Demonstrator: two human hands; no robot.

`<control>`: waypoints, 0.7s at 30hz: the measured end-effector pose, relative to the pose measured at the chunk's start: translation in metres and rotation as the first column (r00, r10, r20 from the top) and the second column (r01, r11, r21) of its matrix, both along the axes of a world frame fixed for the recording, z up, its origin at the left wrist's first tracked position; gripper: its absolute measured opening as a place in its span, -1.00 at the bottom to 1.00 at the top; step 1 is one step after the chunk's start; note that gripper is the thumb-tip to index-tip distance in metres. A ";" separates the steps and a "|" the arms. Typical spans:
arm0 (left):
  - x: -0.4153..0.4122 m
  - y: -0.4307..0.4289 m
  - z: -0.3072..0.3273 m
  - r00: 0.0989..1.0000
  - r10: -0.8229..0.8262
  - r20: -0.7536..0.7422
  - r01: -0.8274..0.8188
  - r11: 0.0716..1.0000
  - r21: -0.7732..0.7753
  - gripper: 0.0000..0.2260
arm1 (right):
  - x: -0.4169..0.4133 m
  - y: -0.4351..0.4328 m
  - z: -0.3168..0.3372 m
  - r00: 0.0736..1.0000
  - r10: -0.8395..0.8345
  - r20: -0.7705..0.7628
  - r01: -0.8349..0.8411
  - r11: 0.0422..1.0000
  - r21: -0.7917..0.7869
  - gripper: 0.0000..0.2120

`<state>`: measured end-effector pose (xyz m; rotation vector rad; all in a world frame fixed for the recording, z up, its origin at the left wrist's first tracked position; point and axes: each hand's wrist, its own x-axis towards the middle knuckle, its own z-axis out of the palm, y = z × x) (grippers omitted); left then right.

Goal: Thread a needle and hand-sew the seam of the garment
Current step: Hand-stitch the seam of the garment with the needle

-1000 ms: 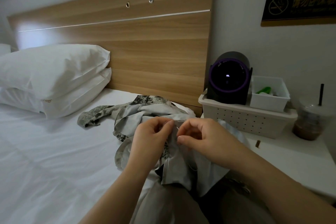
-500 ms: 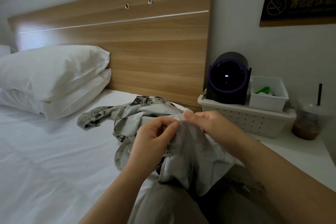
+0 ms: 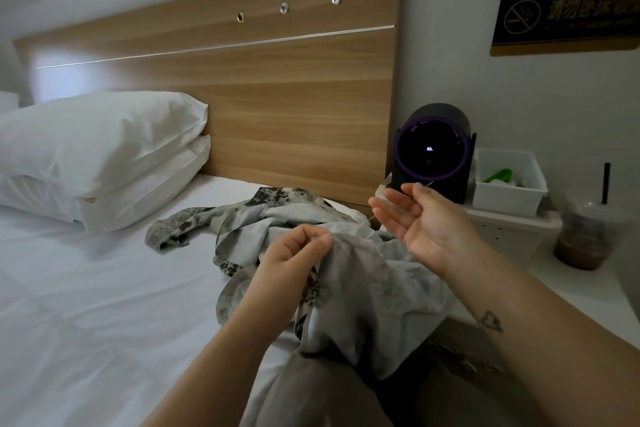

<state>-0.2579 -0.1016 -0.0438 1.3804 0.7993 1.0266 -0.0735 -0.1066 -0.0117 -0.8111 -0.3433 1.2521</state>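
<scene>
My left grip (image 3: 298, 253) pinches a fold of the soft grey garment with the dark mottled print (image 3: 360, 288), thumb and forefinger closed on what looks like the seam edge. The rest of the cloth lies bunched over my lap and trails far and left onto the white bed sheet (image 3: 104, 288). My right grip (image 3: 426, 218) hovers higher, to the right of the fold and apart from it, palm turned towards me. Its thumb and forefinger are closed narrow on the thin silver needle (image 3: 426, 184), and the other fingers are loose. A fine pale thread (image 3: 371, 218) seems to run from that grip down towards the pinched fold, though it is faint. I judge the threading done and the sewing under way, with a stitch being drawn taut. How much of the seam is closed I cannot tell. More stitches and a finishing knot likely remain.
</scene>
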 end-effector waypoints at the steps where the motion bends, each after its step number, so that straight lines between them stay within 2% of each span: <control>1: 0.000 0.001 0.000 1.000 -0.014 0.014 0.014 1.000 -0.015 -0.88 | 0.001 0.000 -0.004 0.991 -0.055 0.123 0.054 0.998 0.011 -0.75; 2: 0.000 0.001 0.000 0.999 -0.025 0.027 0.026 0.999 -0.028 -0.88 | 0.004 0.001 -0.008 0.955 -0.117 0.273 0.112 0.993 0.033 -0.76; 3: 0.000 0.001 0.000 0.999 -0.033 0.041 0.035 0.999 -0.040 -0.88 | 0.008 0.002 -0.013 0.875 -0.178 0.450 0.165 0.984 0.068 -0.77; 5: 0.000 0.002 0.001 0.997 -0.038 0.067 0.042 0.997 -0.062 -0.90 | 0.015 0.003 -0.022 0.579 -0.246 0.778 0.199 0.967 0.158 -0.78; 6: 0.000 0.002 0.002 0.996 -0.037 0.078 0.043 0.996 -0.074 -0.90 | 0.017 0.004 -0.026 0.432 -0.247 0.868 0.178 0.966 0.186 -0.79; 8: 0.000 0.001 0.003 0.995 -0.037 0.095 0.045 0.996 -0.078 -0.89 | 0.018 0.006 -0.031 0.240 -0.229 0.944 0.122 0.971 0.204 -0.82; 11: 0.002 0.001 0.006 0.996 -0.017 0.087 0.021 0.999 -0.049 -0.87 | 0.023 0.009 -0.040 0.021 -0.247 0.969 0.149 0.959 0.241 -0.81; 12: 0.002 0.001 0.006 0.997 -0.006 0.071 0.008 1.000 -0.028 -0.84 | 0.026 0.010 -0.041 -0.026 -0.232 0.972 0.168 0.958 0.233 -0.79; 14: 0.002 0.002 0.005 0.999 0.012 0.045 -0.013 1.000 0.007 -0.74 | 0.028 0.010 -0.041 -0.019 -0.208 0.978 0.184 0.961 0.208 -0.78; 18: 0.002 0.003 0.006 0.999 0.047 0.019 -0.048 0.998 0.032 -0.71 | 0.006 -0.002 -0.026 0.253 -0.286 0.924 0.119 0.957 0.264 -0.82; 19: 0.002 0.003 0.006 0.998 0.059 0.019 -0.059 0.998 0.034 -0.71 | -0.004 -0.007 -0.023 0.293 -0.303 0.907 0.075 0.953 0.294 -0.81; 21: 0.006 0.002 0.007 0.997 0.077 0.024 -0.078 0.996 0.033 -0.76 | -0.025 -0.018 -0.024 0.272 -0.330 0.904 -0.007 0.939 0.345 -0.79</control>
